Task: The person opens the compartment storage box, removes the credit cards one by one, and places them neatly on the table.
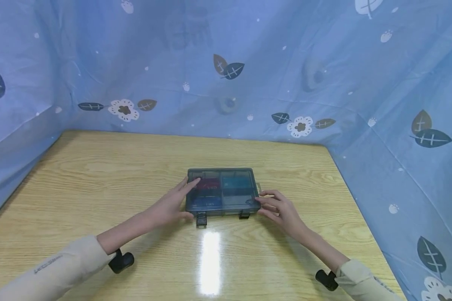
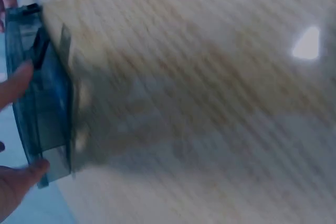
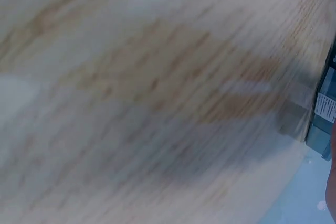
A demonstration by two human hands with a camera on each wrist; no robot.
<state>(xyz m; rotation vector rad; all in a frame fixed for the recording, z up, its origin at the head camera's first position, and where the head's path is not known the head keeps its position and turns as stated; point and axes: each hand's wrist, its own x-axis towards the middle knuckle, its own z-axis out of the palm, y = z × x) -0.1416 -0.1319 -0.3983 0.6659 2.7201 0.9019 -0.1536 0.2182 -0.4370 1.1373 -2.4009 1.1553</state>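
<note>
Illegible lettering (image 1: 48, 264) on sleeve (image 1: 80, 261) and case (image 1: 226, 212)

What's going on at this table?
A person has both hands on a see-through plastic case lying flat on the wooden table. The left hand touches its left side, one finger reaching over the lid; the right hand is at the right side. The lid is down, with red and blue showing through, and the near left latch sticks out.
</note>
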